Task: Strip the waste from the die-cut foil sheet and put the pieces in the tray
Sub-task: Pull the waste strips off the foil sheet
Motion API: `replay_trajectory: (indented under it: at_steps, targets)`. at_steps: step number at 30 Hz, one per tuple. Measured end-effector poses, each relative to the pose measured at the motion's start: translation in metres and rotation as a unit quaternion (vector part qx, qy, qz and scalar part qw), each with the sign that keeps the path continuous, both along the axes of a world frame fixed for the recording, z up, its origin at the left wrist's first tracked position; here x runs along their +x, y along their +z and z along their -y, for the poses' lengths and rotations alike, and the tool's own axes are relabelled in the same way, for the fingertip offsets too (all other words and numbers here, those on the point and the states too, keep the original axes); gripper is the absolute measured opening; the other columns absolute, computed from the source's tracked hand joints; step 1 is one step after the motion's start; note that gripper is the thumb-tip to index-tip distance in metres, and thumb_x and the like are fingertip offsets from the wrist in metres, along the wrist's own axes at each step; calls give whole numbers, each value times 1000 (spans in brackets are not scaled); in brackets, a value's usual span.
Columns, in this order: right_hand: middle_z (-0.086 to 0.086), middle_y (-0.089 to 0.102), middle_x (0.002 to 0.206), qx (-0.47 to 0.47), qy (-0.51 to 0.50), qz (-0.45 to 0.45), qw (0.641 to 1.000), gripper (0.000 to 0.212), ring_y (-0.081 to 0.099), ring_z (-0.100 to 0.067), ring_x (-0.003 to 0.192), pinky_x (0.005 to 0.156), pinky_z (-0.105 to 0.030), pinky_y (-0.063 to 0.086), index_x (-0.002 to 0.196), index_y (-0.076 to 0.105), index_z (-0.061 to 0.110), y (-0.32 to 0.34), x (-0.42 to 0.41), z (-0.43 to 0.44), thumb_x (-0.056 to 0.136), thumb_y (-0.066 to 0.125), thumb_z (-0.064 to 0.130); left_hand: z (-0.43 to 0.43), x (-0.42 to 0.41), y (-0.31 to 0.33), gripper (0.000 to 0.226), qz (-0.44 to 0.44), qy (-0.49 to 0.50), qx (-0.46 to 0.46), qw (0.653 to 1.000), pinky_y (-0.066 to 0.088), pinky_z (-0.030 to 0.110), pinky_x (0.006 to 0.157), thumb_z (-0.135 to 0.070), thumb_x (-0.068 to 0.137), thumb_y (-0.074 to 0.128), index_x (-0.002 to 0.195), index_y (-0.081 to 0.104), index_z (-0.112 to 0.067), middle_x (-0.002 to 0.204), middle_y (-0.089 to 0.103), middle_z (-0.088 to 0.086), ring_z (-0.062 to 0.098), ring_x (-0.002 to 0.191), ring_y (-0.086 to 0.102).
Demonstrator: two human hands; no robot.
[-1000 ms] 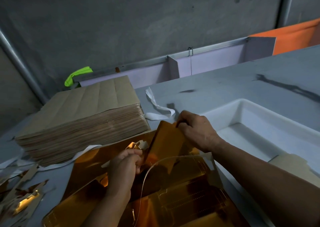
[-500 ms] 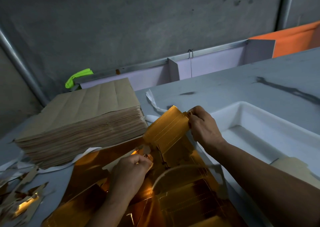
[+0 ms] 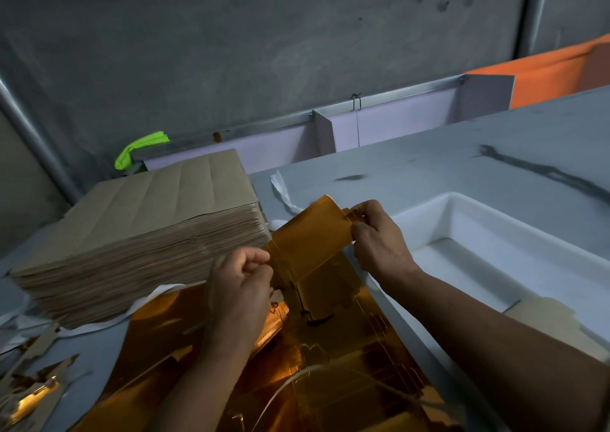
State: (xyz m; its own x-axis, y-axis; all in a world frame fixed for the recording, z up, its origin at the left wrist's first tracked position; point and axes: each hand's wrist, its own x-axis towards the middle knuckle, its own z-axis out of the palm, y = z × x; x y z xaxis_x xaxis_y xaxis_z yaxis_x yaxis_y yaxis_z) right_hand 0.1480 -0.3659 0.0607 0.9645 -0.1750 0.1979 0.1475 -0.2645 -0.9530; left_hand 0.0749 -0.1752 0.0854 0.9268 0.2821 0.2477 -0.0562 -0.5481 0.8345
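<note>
So here's my setup right now. The gold foil sheet (image 3: pixel 333 369) is lying flat on the grey surface (image 3: pixel 429 167) right in front of me, between the big stack of brown card sheets (image 3: pixel 148 220) on my left and the white tray (image 3: pixel 425 208) on my right. One panel of the foil (image 3: pixel 307 250) is bent up off the rest of the sheet and tilts back away from me, with its perforated edge lines showing.

My left hand (image 3: pixel 237 276) has its fingers curled and is pinching the left edge of that raised panel. My right hand (image 3: pixel 376 237) is pinching the little notched bit on the panel's upper right corner, thumb and fingers closed on it, just beside the tray's near-left rim.

At the near end of the tray there's a pale card piece (image 3: pixel 554 312), partly hidden behind my right forearm, so I can't tell its full shape.

Other stuff around: a pile of card and foil scraps (image 3: pixel 29 388) down at the left edge of the surface, a white strip (image 3: pixel 280 190) curling just behind the raised panel, a neon green thing (image 3: pixel 138 149) behind the card stack, and an orange panel (image 3: pixel 561 72) off at the far right.
</note>
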Motion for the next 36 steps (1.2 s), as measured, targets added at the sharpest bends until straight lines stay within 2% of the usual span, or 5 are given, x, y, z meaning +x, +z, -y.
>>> replay_trajectory:
  at_steps: [10,17,25,31,36]
  targets:
    - [-3,56,85,15,-9,6,1000,20,57,-20,69,55,-31,45,108,49,23,2,-2,3,98,36,13,13,27,5,23,-66,-21,-207,976,44,26,63,-20,91,64,107,49,-30,100,58,-2,10,87,57]
    - [0,56,83,14,3,13,1000,22,56,-18,70,54,-28,43,113,52,23,3,-3,2,100,36,17,10,36,5,18,-83,-37,-47,995,38,19,57,-22,92,63,100,55,-36,94,55,-15,2,82,52]
    - [2,60,88,36,-29,41,998,15,62,-20,74,60,-36,52,114,50,28,6,-3,3,102,41,27,19,48,17,12,-100,-87,36,991,48,26,60,-25,94,61,85,69,-26,82,69,-1,17,77,66]
    - [9,54,91,6,-5,14,1000,33,59,-12,73,52,-18,46,135,40,23,5,-4,0,103,44,30,5,60,20,9,-134,-6,-174,976,57,41,81,-15,97,56,100,62,-21,95,61,5,21,83,61]
    - [8,54,92,-17,5,8,1000,35,59,-12,70,56,-21,43,137,39,19,7,-9,-3,103,46,27,4,61,18,20,-160,-9,-268,950,55,33,64,-5,99,49,88,57,-20,114,62,16,33,102,64]
